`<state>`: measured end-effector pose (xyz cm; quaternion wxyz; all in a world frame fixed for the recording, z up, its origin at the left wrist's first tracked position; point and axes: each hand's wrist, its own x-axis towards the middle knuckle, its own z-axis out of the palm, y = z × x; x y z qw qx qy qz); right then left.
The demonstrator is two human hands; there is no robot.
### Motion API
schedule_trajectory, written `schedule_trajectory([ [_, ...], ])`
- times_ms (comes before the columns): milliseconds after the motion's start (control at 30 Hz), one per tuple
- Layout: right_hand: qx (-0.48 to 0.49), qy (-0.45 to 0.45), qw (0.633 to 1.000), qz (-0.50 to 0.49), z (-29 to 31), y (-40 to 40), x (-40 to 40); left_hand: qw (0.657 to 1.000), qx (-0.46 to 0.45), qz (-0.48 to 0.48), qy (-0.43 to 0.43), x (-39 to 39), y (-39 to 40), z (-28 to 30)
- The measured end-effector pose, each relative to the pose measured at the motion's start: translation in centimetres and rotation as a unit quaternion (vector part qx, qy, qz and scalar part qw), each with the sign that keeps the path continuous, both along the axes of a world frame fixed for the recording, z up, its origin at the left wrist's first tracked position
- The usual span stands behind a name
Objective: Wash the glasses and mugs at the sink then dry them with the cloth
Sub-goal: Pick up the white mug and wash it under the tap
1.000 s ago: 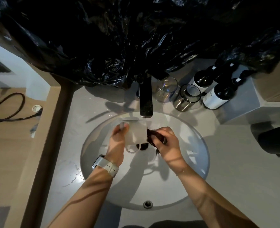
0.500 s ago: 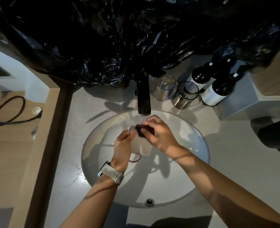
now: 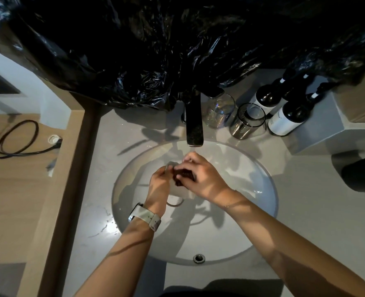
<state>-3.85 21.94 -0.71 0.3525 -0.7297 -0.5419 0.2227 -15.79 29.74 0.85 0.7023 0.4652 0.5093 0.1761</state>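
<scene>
A dark brown sponge [image 3: 183, 176] is seen against a white basin [image 3: 245, 168]. The tap [image 3: 194, 127] and sheet [image 3: 134, 50] are black, the counter [image 3: 316, 221] grey, the bottles [image 3: 293, 114] dark with white labels.

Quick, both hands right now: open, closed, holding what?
Left hand: holds a clear glass mug by its rim.
Right hand: grips a dark sponge against the mug.
</scene>
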Motion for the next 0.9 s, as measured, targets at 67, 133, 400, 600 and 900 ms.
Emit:
schedule_trajectory([
  [67,-0.012,0.018,0.999,-0.031,0.5,1.5,0.7,1.000,0.004,-0.017,-0.007,0.2,-0.1,0.3],
  [133,-0.110,0.124,0.982,-0.089,1.5,3.1,1.8,0.999,0.007,-0.034,-0.021,0.2,0.1,0.6],
  [400,-0.133,0.533,0.796,-0.254,-0.6,1.0,3.4,0.997,-0.062,-0.004,0.048,-0.9,1.5,-0.8],
  [600,0.098,0.391,0.822,-0.403,-2.4,-2.0,-1.2,0.990,-0.091,-0.065,0.086,2.1,-0.1,-1.7],
  [900,0.144,0.014,0.968,-0.204,-0.3,-0.4,0.1,0.907,-0.404,0.103,-0.063,1.5,-1.5,-2.5],
])
